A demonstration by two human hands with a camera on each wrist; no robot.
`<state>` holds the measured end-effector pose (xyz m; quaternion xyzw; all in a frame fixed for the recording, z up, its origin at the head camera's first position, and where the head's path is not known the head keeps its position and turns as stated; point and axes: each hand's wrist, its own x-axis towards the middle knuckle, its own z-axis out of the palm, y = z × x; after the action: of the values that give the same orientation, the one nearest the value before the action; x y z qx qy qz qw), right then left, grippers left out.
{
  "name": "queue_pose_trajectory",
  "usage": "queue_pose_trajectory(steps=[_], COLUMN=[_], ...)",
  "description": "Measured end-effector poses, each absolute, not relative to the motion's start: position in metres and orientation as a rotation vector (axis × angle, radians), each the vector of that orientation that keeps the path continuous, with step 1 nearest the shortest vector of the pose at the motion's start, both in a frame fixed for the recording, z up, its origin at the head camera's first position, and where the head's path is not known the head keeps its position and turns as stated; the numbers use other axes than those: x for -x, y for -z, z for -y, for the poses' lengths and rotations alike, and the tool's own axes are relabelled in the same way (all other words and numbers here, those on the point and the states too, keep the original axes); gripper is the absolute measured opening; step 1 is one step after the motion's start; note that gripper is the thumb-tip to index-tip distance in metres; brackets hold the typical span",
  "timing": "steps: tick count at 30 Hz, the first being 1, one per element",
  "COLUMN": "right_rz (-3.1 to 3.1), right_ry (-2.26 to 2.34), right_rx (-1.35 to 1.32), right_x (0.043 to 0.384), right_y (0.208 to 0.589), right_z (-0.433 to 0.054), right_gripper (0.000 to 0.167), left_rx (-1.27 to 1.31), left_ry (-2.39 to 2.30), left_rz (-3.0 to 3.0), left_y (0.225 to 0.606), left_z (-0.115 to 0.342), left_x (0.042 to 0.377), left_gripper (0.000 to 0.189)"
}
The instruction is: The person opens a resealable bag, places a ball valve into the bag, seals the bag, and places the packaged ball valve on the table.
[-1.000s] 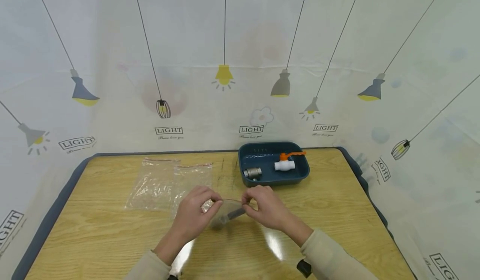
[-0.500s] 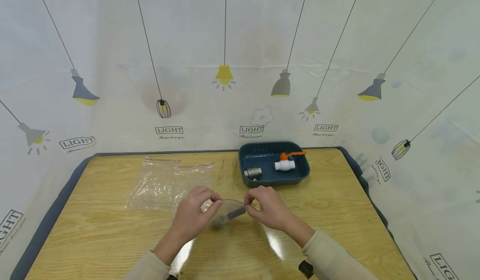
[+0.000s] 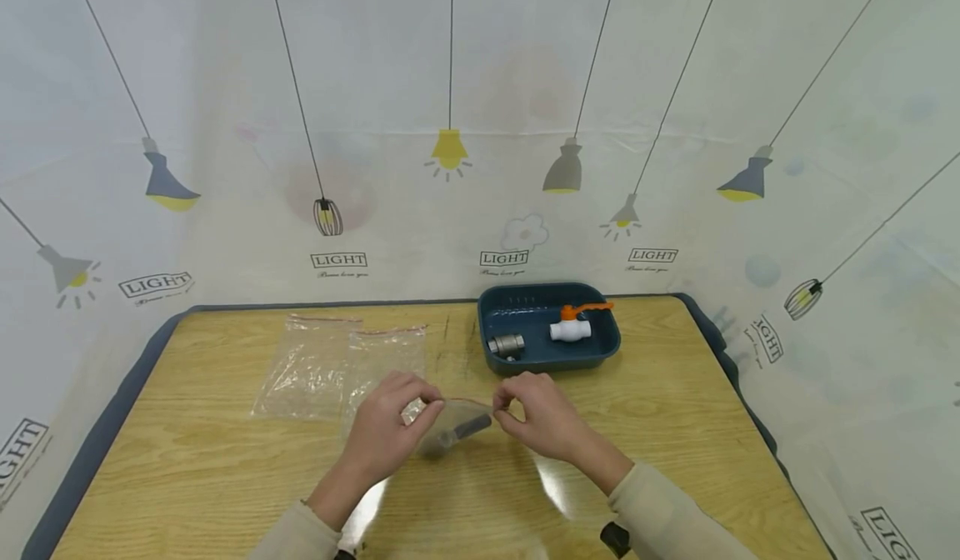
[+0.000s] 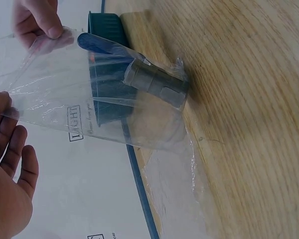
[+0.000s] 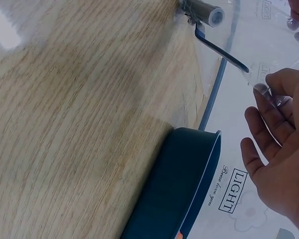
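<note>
A clear zip bag (image 4: 50,84) hangs between my two hands, over the middle of the table. My left hand (image 3: 386,422) pinches one end of its red-lined top edge between thumb and forefinger. At the other end of that edge, thumb and forefinger of my right hand (image 3: 540,418) pinch the plastic. Down in the bag lies a metal ball valve (image 4: 157,82), tilted, its body low against the plastic. Its long blue lever handle (image 4: 104,45) slants up toward the right-hand corner. The right wrist view also shows the valve body (image 5: 209,14), near the tabletop.
Two flat clear zip bags (image 3: 307,368) lie on the wooden table (image 3: 187,477), left of and behind my hands. A dark blue tray (image 3: 547,367) at the back right holds a metal valve (image 3: 506,345) and a white valve (image 3: 570,330) with an orange lever.
My right hand has shifted slightly right, and the bag's top edge spans a little wider between the hands. The left hand has stayed in place.
</note>
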<state>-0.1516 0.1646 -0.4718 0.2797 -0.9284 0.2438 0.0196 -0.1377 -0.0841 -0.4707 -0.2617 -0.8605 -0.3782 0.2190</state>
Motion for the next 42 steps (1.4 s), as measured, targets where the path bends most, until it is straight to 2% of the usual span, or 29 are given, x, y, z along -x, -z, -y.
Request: queue_pose_trajectory(steps=[16, 29, 32, 37, 42], right_rz=[2.900, 2.894, 2.895, 2.825, 2.667], right_ry=[-0.799, -0.785, -0.764, -0.789, -0.835], right_rx=[-0.860, -0.856, -0.852, -0.890, -0.999], right_x=[0.151, 0.152, 0.151, 0.151, 0.152], right_y=[0.476, 0.479, 0.474, 0.463, 0.452], right_z=[-0.172, -0.175, -0.171, -0.154, -0.134], right_gripper=[0.011, 0.010, 0.007, 0.019, 0.012], left_rx=[0.728, 0.725, 0.729, 0.740, 0.752], left_ry=[1.060, 1.087, 1.089, 1.087, 1.077], left_rz=[2.404, 2.396, 2.397, 2.396, 2.386], left_y=[0.472, 0.474, 0.474, 0.475, 0.475], left_z=[0.085, 0.087, 0.087, 0.086, 0.084], left_x=[0.139, 0.137, 0.138, 0.138, 0.139], left_gripper=[0.004, 0.006, 0.005, 0.004, 0.004])
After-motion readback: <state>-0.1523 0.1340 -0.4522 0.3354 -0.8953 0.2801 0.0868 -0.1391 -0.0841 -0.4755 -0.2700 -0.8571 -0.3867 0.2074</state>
